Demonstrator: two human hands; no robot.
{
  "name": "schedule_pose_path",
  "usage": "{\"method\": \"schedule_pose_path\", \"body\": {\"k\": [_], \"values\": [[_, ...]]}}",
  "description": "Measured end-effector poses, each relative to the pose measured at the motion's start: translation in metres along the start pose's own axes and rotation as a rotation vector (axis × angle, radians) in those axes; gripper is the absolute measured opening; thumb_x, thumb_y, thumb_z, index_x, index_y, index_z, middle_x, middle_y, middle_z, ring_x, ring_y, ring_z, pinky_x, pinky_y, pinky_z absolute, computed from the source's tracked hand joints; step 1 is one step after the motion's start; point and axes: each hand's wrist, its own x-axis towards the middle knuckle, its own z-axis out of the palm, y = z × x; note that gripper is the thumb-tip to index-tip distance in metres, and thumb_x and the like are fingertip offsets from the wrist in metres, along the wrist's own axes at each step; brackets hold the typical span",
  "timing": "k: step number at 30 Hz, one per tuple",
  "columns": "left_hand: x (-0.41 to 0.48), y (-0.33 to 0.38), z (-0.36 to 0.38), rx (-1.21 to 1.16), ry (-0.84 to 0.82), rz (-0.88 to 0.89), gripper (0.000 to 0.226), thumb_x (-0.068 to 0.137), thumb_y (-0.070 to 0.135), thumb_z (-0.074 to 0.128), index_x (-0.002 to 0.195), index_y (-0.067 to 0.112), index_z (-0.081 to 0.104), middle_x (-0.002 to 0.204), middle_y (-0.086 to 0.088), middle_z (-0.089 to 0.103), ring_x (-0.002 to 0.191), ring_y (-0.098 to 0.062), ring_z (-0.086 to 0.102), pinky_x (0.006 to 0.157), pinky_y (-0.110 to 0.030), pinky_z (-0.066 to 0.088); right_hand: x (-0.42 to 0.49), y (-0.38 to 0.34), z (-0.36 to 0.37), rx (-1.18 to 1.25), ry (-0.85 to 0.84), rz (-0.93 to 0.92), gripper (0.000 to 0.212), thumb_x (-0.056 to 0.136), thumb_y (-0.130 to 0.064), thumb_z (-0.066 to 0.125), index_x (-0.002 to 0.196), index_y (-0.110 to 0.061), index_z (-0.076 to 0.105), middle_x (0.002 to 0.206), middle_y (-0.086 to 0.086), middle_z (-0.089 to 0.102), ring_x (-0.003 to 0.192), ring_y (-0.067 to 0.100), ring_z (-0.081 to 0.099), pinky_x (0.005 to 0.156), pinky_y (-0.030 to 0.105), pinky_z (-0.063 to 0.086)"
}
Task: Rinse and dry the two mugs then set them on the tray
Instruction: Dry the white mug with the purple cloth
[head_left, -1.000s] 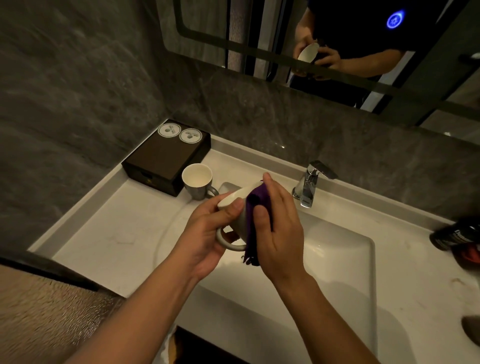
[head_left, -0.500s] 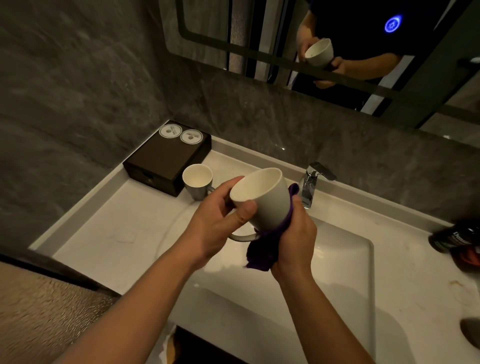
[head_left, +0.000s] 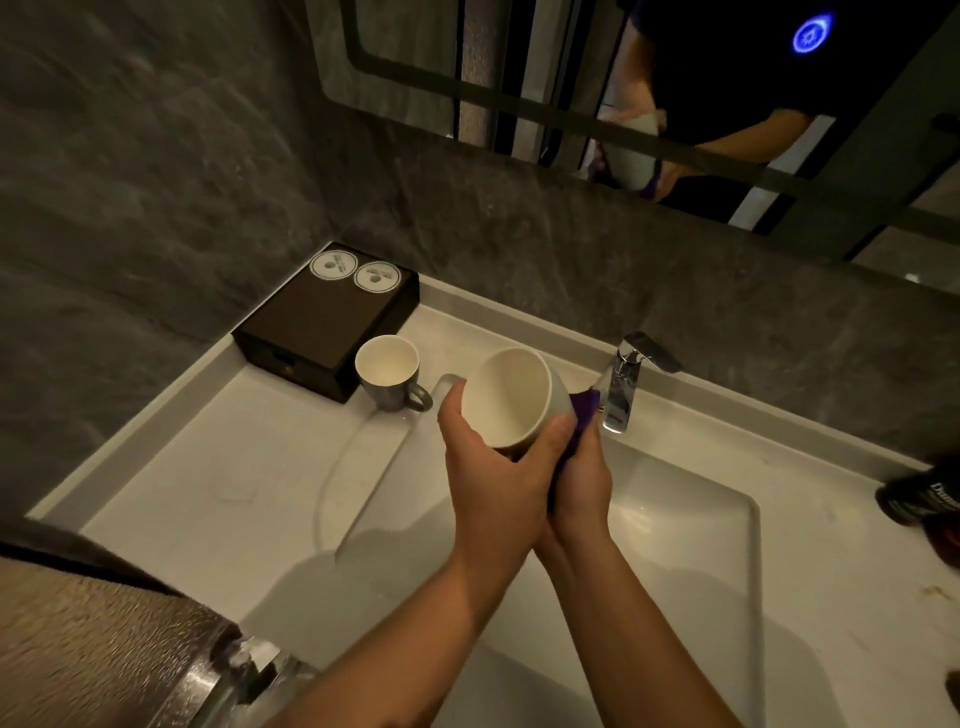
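Mug (head_left: 506, 400) tilts over the sink (head_left: 675, 519), my left hand (head_left: 493, 483) gripping its side, my right hand (head_left: 579, 483) curled, pressing a purple cloth (head_left: 584, 410) against it.

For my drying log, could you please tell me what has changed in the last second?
The left hand turned the mug so its mouth now faces the camera. The right hand moved the purple cloth from the mug's front to its right side. The other mug stays beside the dark box.
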Motion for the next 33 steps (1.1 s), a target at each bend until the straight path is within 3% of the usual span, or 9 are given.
{"method": "schedule_pose_path", "body": {"k": [4, 7, 9, 10, 13, 16, 19, 25, 33], "values": [[0.042, -0.024, 0.009, 0.002, -0.023, -0.067, 0.084, 0.083, 0.022, 0.086, 0.149, 0.025, 0.034, 0.124, 0.014, 0.056, 0.109, -0.004, 0.062, 0.08, -0.012, 0.057, 0.031, 0.008, -0.002, -0.11, -0.004, -0.021, 0.033, 0.102, -0.037, 0.054, 0.119, -0.014, 0.069, 0.111, 0.018, 0.075, 0.103, 0.032, 0.073, 0.086, 0.045, 0.06], [0.084, -0.045, 0.015, 0.113, -0.025, -0.064, 0.087, 0.082, 0.026, 0.087, 0.15, 0.024, 0.033, 0.136, 0.004, 0.054, 0.118, -0.012, 0.06, 0.103, -0.032, 0.057, 0.058, 0.018, -0.005, -0.299, 0.043, -0.106, 0.028, 0.106, -0.032, 0.047, 0.112, -0.018, 0.072, 0.106, 0.015, 0.076, 0.096, 0.03, 0.073, 0.087, 0.049, 0.059], [0.113, -0.06, 0.019, 0.182, -0.05, -0.053, 0.09, 0.08, 0.028, 0.089, 0.149, 0.023, 0.033, 0.143, 0.001, 0.051, 0.129, -0.018, 0.055, 0.108, -0.039, 0.053, 0.078, 0.025, -0.007, -0.427, 0.073, -0.166, 0.028, 0.106, -0.033, 0.046, 0.113, -0.024, 0.072, 0.105, 0.01, 0.076, 0.096, 0.031, 0.073, 0.087, 0.056, 0.059], [0.127, -0.067, 0.021, 0.212, -0.067, -0.049, 0.091, 0.079, 0.028, 0.09, 0.15, 0.023, 0.033, 0.145, 0.0, 0.05, 0.131, -0.019, 0.053, 0.108, -0.037, 0.052, 0.089, 0.027, -0.007, -0.473, 0.089, -0.188, 0.028, 0.106, -0.034, 0.046, 0.118, -0.026, 0.071, 0.108, 0.009, 0.075, 0.095, 0.029, 0.073, 0.083, 0.056, 0.06], [0.162, -0.089, 0.026, 0.287, -0.113, -0.023, 0.095, 0.077, 0.026, 0.092, 0.15, 0.022, 0.032, 0.147, -0.001, 0.047, 0.132, -0.02, 0.049, 0.105, -0.031, 0.049, 0.117, 0.032, -0.01, -0.609, 0.122, -0.244, 0.034, 0.106, -0.034, 0.046, 0.136, -0.025, 0.061, 0.128, 0.006, 0.066, 0.097, 0.019, 0.072, 0.067, 0.038, 0.064], [0.189, -0.11, 0.031, 0.378, -0.159, -0.017, 0.099, 0.077, 0.026, 0.092, 0.154, 0.02, 0.03, 0.151, -0.004, 0.044, 0.136, -0.022, 0.047, 0.108, -0.031, 0.045, 0.137, 0.038, -0.014, -0.9, 0.184, -0.369, 0.04, 0.106, -0.037, 0.044, 0.145, -0.03, 0.053, 0.146, -0.002, 0.055, 0.128, 0.02, 0.056, 0.103, 0.038, 0.052], [0.205, -0.125, 0.035, 0.436, -0.184, -0.033, 0.101, 0.079, 0.025, 0.09, 0.156, 0.018, 0.026, 0.156, -0.007, 0.04, 0.14, -0.025, 0.043, 0.105, -0.026, 0.036, 0.149, 0.04, -0.015, -1.085, 0.256, -0.426, 0.043, 0.107, -0.031, 0.044, 0.148, -0.02, 0.049, 0.15, 0.002, 0.051, 0.135, 0.017, 0.048, 0.112, 0.026, 0.036], [0.224, -0.14, 0.041, 0.484, -0.218, -0.009, 0.102, 0.08, 0.023, 0.089, 0.157, 0.015, 0.023, 0.157, -0.009, 0.037, 0.142, -0.027, 0.041, 0.108, -0.028, 0.037, 0.157, 0.045, -0.015, -1.125, 0.316, -0.431, 0.043, 0.106, -0.03, 0.047, 0.147, -0.018, 0.05, 0.15, 0.004, 0.051, 0.135, 0.014, 0.047, 0.108, 0.021, 0.031], [0.228, -0.141, 0.05, 0.527, -0.203, -0.021, 0.106, 0.082, 0.026, 0.088, 0.16, 0.017, 0.016, 0.161, -0.011, 0.031, 0.146, -0.031, 0.039, 0.118, -0.05, 0.043, 0.153, 0.046, -0.007, -1.119, 0.336, -0.444, 0.042, 0.107, -0.032, 0.046, 0.148, -0.022, 0.049, 0.15, 0.0, 0.051, 0.134, 0.008, 0.045, 0.108, 0.02, 0.032]]}}
